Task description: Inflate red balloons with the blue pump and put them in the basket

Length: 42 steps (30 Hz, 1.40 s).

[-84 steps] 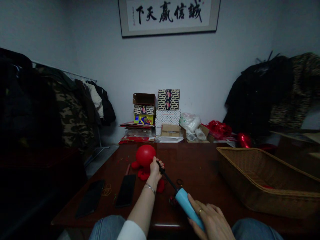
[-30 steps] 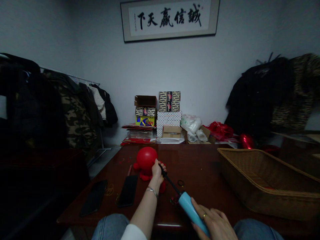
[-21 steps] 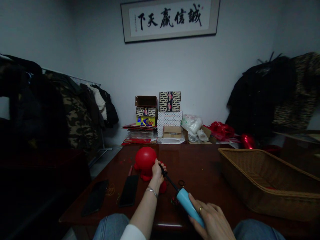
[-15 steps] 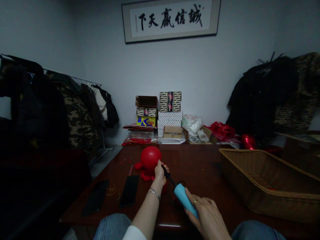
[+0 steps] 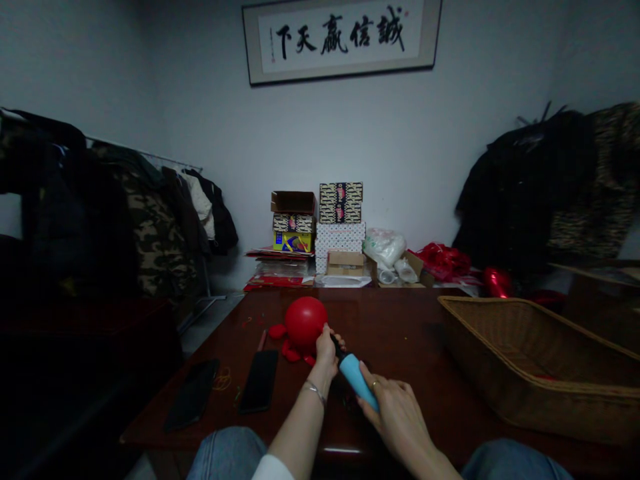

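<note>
A round, inflated red balloon (image 5: 306, 321) is at the black nozzle end of a light blue hand pump (image 5: 359, 381). My left hand (image 5: 327, 348) is closed where the balloon's neck meets the nozzle; the neck itself is hidden by my fingers. Around the blue barrel, my right hand (image 5: 395, 407) is wrapped, a ring on one finger. The pump slants from lower right up toward the balloon, with little of its black rod showing. Several flat red balloons (image 5: 291, 351) lie on the table beneath and beside the inflated one.
Two dark phones (image 5: 259, 381) (image 5: 193, 395) and yellow rubber bands (image 5: 222, 379) lie left on the brown table (image 5: 390, 320). A wicker basket (image 5: 500, 393) stands on the right. Stacked boxes (image 5: 341, 203) are behind the table; clothes racks flank both sides.
My right hand has pushed the blue barrel up and left toward my left hand, so less black rod shows. The balloon and my left hand have shifted slightly right and nearer.
</note>
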Each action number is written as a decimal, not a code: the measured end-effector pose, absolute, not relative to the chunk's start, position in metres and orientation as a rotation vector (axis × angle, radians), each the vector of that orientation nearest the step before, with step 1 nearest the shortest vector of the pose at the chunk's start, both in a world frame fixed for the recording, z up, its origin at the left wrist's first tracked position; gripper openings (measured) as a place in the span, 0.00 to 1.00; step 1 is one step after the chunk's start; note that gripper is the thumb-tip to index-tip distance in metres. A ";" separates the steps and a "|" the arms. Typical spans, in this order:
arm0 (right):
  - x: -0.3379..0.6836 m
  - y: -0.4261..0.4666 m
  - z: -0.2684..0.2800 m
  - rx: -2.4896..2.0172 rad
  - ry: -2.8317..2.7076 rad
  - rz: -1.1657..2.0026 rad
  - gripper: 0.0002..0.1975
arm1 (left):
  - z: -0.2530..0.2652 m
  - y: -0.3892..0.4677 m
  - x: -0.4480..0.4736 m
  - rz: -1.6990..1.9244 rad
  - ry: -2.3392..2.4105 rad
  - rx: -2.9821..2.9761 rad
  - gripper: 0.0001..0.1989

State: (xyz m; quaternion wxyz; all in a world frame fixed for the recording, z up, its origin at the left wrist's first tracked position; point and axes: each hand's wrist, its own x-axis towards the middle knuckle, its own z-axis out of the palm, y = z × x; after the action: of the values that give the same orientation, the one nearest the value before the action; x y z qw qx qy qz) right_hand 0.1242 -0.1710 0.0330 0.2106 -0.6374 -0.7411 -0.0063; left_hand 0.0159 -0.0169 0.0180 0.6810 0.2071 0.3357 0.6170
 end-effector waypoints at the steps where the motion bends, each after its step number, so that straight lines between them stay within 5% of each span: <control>1: 0.124 -0.172 0.032 -1.768 -2.059 -0.024 0.24 | 0.017 -0.016 0.015 1.390 0.758 0.470 0.15; 29: 0.180 -0.218 -0.007 -1.490 -2.138 -0.410 0.28 | 0.027 -0.008 0.004 1.402 0.676 0.443 0.17; 42: 0.162 -0.204 0.009 -1.622 -2.102 -0.105 0.26 | 0.025 -0.009 -0.001 1.436 0.678 0.454 0.18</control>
State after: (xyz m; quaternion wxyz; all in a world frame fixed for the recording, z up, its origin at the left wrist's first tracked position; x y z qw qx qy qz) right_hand 0.1620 -0.2042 0.0087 0.2398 -0.5925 -0.7681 -0.0382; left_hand -0.0011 -0.0093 0.0254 0.6780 0.2021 0.3016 0.6392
